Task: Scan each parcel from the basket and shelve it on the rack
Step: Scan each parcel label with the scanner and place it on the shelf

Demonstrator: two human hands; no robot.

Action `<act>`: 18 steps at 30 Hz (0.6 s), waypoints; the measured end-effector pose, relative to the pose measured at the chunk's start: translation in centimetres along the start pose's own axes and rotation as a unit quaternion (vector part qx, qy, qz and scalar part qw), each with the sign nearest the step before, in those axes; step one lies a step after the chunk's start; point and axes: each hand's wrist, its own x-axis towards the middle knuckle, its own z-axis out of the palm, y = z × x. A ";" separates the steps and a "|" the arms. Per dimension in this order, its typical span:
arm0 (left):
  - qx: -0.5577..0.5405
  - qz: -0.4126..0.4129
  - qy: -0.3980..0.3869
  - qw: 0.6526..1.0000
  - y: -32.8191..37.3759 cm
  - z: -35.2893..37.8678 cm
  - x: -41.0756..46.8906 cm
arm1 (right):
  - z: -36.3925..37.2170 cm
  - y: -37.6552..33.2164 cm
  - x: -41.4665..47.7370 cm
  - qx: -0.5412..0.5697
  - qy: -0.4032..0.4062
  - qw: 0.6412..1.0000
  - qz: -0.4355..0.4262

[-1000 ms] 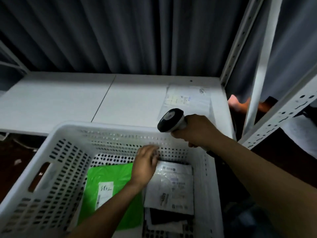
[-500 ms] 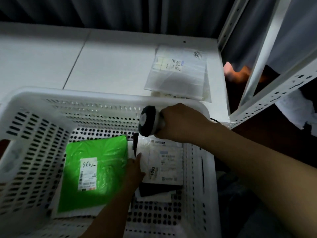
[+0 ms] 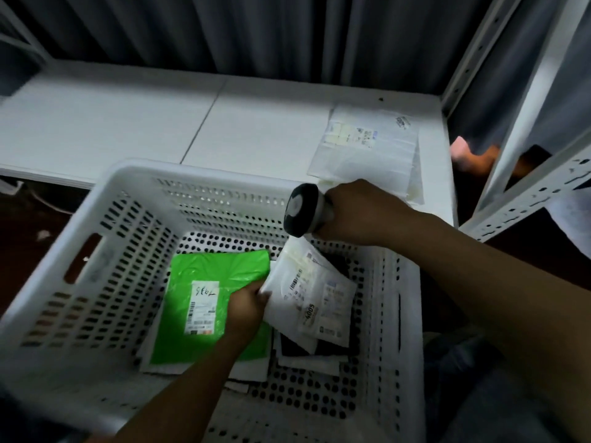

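A white perforated basket (image 3: 105, 282) fills the foreground. Inside it lies a green parcel (image 3: 208, 302) with a white label, on top of other flat parcels. My left hand (image 3: 246, 306) grips the left edge of a white parcel (image 3: 316, 298) and holds it tilted up off a dark parcel (image 3: 319, 346) beneath. My right hand (image 3: 358, 212) holds a handheld scanner (image 3: 303, 209) just above the white parcel's top corner, its head facing left. Another white parcel (image 3: 367, 148) lies flat on the rack shelf (image 3: 160, 123) behind the basket.
White perforated rack uprights (image 3: 473, 55) and a slanted beam (image 3: 527, 199) stand at the right. Grey curtains hang behind the shelf. The floor to the left of the basket is dark.
My left hand has taken hold of the white parcel and lifted its left edge, so it now tilts. The scanner hand stays above it. The view has shifted slightly.
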 end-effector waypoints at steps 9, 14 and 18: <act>-0.164 0.063 0.155 0.972 4.7 -9.9 -1.7 | -2.6 -1.7 -1.2 0.199 0.000 0.980 0.026; -0.264 0.081 0.196 0.941 7.0 -13.7 -2.6 | -3.7 -1.8 -1.6 0.322 0.044 0.945 0.040; -0.269 0.088 0.206 0.937 7.9 -15.3 -2.9 | -4.5 -2.4 -2.2 0.263 0.060 0.963 0.000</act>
